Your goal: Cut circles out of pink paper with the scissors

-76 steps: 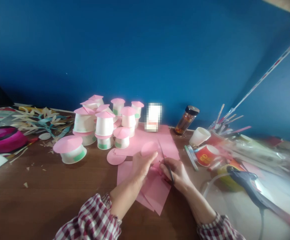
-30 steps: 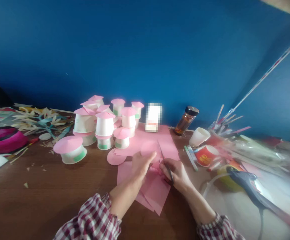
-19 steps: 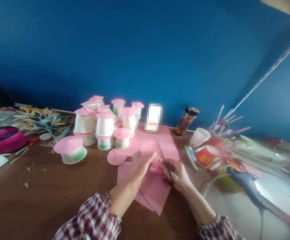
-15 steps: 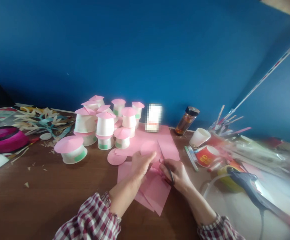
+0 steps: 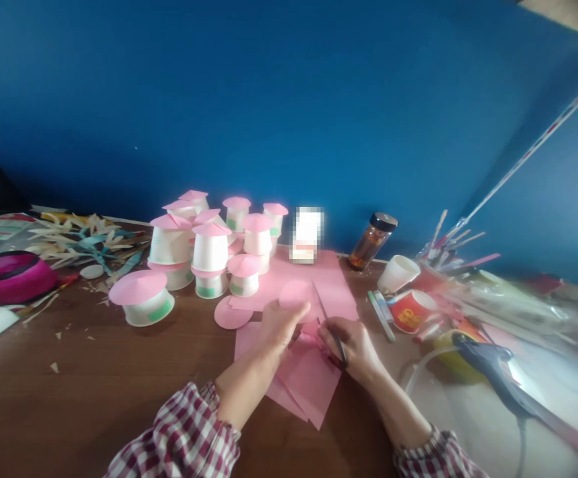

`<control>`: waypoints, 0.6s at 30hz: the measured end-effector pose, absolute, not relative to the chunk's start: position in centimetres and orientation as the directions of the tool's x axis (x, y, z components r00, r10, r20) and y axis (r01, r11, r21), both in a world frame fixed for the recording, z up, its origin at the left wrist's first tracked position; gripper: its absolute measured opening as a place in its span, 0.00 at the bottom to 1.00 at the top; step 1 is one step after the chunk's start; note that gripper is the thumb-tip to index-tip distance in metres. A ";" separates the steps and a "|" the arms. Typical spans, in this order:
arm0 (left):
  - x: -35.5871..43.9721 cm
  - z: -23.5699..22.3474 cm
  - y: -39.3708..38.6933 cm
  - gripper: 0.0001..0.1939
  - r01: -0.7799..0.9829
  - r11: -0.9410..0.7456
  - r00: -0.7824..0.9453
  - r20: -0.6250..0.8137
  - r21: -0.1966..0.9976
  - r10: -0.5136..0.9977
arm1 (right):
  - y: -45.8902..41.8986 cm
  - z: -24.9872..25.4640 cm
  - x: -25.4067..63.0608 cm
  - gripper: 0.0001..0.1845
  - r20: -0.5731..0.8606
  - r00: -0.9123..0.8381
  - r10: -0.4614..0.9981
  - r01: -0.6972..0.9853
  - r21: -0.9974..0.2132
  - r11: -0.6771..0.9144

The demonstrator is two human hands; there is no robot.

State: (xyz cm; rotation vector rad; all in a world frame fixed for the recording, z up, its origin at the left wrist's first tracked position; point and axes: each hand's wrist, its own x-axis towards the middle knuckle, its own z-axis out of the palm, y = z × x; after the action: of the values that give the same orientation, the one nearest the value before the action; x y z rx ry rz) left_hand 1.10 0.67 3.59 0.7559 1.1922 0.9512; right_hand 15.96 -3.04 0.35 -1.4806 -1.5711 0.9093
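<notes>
At far left, a magenta pouch (image 5: 12, 280) rests on the brown tabletop (image 5: 44, 411). To its right, paper cups (image 5: 211, 251) with pink conical caps (image 5: 138, 287) stand grouped, some stacked; they are presumably set aside to avoid being knocked. A loose disc (image 5: 231, 314) lies flat just beside them.

The left hand (image 5: 275, 332) is clamped on a pink paper disc (image 5: 296, 292), thumb on top, fingers hidden. This grip likely steadies the edge near the blades. The right hand (image 5: 353, 342), apart from the left, is closed around the handles of the scissors (image 5: 341, 350). The blades point away from the body, probably to keep the wrist straight. At far right, a glue gun (image 5: 488, 355) lies outside the working area.

Position: the disc projects beyond the left thumb, forward and left of the right hand. Blade contact cannot be determined. Pink sheets (image 5: 316, 388) lie beneath both hands.
</notes>
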 end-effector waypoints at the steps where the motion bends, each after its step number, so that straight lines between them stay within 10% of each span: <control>1: 1.1 3.7 0.7 0.10 -0.204 0.439 0.081 -0.431 0.875 0.899 | -3.0 0.4 15.9 0.15 0.074 -0.015 0.997 0.453 -0.888 0.073; 18: 1.0 3.8 0.8 0.07 -0.171 0.287 -0.004 -0.292 0.942 0.956 | -2.1 -1.4 16.6 0.14 0.137 0.141 0.980 0.603 -0.797 0.025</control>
State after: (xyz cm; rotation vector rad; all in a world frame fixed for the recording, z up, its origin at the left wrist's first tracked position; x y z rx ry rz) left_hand 0.97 0.84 3.85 0.8561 1.2307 1.0867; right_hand 16.60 -2.06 -1.43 -1.6667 -1.5490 0.6334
